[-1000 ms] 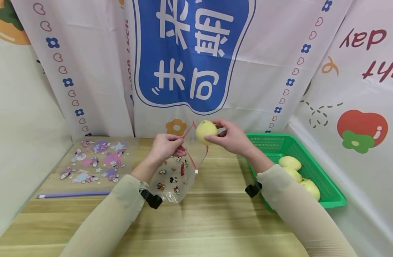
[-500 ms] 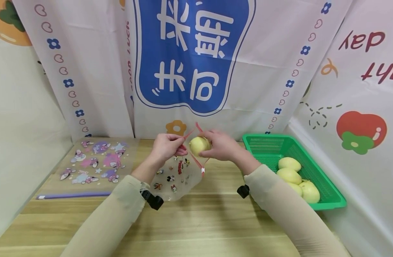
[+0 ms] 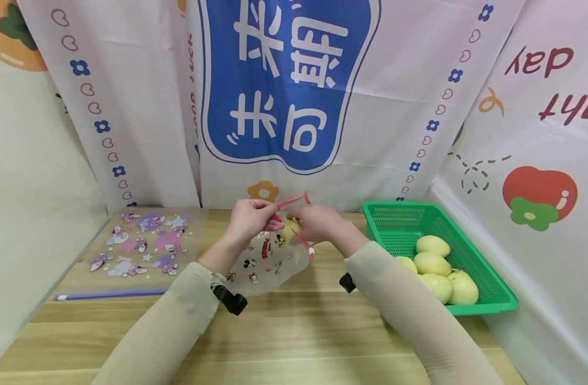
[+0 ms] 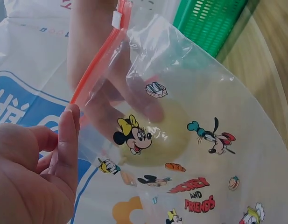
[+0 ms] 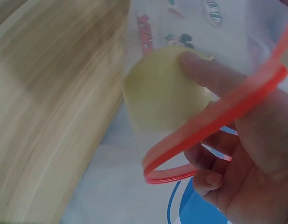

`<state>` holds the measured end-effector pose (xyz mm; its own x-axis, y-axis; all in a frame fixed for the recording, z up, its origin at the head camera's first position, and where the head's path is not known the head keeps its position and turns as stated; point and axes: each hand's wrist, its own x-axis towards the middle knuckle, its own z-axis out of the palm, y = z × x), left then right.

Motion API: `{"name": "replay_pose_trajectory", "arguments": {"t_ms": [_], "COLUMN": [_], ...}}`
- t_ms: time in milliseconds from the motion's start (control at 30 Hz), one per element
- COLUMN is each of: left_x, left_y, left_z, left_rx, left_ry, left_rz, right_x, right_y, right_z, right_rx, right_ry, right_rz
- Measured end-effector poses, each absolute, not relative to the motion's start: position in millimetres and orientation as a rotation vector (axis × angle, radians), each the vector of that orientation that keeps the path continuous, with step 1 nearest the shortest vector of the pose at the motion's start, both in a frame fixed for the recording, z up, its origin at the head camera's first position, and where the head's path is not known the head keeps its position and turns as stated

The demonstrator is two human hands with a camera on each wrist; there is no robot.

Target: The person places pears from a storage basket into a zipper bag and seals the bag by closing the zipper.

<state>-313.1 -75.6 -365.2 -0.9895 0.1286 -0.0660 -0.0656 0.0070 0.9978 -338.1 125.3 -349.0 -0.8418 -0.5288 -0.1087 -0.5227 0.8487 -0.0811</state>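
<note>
Backdrop: printed cloth behind wooden table
Left hand: fingers pinching red rim of clear bag
Right hand: fingers gripping yellow fruit, now inside bag
Change: fruit went from outside the opening to inside; loading looks nearly done, release pending
Views: left wrist shows fruit through bag wall; head mostly hides it behind right hand

“MICKEY AND FRIENDS” bag, “未来可期” backdrop
</note>
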Motion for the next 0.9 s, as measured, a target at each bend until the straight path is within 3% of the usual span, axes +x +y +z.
{"name": "replay_pose_trajectory", "arguments": {"t_ms": [467, 700, 900], "left_x": [-312.1, -311.3, -310.4], "left_y": [-78.2, -81.0, -82.6], "left_z": [-362.9, -360.4, -360.0], "left_rx": [0.052, 0.017, 0.023], "left_ry": [2.083, 2.097, 2.126], "left_rz": [2.203, 2.238, 2.216], "right_x": [-336.4, -333.1, -322.3], "right_y": [116.7, 135.7, 164.3], "right_z": [-351.3, -338.7, -326.4], "right_rx": [-0.757, -0.834, -0.743], "right_ry": [2.851, 2.793, 2.838], "right_rz": [-0.168, -0.413, -0.508]}}
